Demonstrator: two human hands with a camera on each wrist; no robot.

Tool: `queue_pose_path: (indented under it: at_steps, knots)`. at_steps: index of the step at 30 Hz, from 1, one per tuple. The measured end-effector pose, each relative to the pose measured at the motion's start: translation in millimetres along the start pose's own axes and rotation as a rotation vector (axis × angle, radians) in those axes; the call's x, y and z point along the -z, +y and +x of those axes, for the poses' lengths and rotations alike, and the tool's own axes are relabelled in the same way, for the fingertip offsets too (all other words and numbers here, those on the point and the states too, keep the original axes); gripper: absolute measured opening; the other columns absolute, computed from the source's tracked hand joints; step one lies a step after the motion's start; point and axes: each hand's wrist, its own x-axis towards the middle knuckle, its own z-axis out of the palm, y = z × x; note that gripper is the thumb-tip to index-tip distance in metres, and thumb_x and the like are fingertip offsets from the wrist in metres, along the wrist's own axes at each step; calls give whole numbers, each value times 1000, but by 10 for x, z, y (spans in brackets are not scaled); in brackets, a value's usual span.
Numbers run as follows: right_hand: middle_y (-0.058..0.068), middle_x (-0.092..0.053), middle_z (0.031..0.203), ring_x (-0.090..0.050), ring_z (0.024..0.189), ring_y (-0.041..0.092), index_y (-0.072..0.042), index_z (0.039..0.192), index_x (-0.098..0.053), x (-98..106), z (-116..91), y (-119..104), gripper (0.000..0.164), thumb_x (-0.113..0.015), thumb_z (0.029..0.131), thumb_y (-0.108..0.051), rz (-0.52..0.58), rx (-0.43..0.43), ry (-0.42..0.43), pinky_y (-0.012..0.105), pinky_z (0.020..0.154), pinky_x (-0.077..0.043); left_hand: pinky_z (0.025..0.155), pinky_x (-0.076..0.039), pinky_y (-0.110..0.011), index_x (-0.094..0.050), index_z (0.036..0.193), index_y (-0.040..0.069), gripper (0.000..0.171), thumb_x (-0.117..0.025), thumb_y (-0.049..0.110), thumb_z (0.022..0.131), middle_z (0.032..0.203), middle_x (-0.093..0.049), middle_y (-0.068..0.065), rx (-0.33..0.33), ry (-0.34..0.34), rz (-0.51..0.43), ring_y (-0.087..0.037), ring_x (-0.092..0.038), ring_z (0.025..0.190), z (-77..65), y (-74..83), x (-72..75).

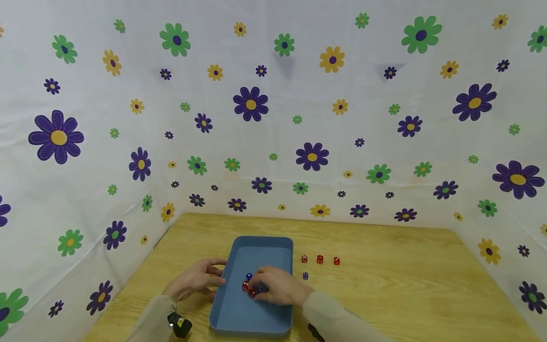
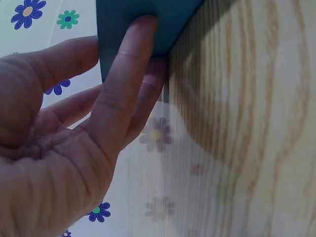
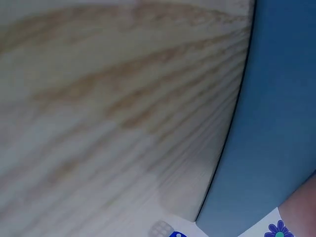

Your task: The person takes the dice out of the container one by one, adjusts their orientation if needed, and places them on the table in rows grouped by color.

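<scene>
A blue rectangular tray point(image 1: 252, 323) stands on the wooden table, with several red and blue dice inside it. My left hand point(image 1: 198, 278) is at the tray's left side. In the left wrist view its fairly straight fingers point(image 2: 129, 64) touch the tray's outer wall point(image 2: 143, 10). My right hand point(image 1: 278, 285) reaches over the right rim into the tray, fingers bent down among the dice. A red die point(image 1: 245, 285) and a blue die point(image 1: 249, 276) show beside its fingertips, another red die point(image 1: 252, 294) near its thumb. Whether it pinches one is unclear.
Right of the tray, three red dice stand in a row on the table point(image 1: 384, 285): one die point(image 1: 304, 259), a second die point(image 1: 320, 259) and a third die point(image 1: 336, 261). A blue die point(image 1: 305, 275) sits in front of the leftmost. A flowered cloth point(image 1: 273, 137) hangs behind the table.
</scene>
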Motion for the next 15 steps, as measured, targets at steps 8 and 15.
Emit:
queue_pose_path:
  at_steps: [8,15]
  knots:
    - [-11,-61,101,-53,93,1,-28,108,-72,-3,-2,-16,21,-75,87,-32,-16,-4,11,19,81,-47,73,-60,-44,-33,148,-4,68,-67,4,90,125,-58,-27,-6,-34,-54,-27,-66,100,-27,22,7]
    - [-12,-62,103,-53,97,2,-29,104,-74,-28,-13,-14,17,-74,88,-35,-21,-7,9,21,84,-48,73,-60,-45,-33,149,-4,68,-67,5,91,126,-58,-27,-10,-33,-51,-27,-66,100,-37,13,-3]
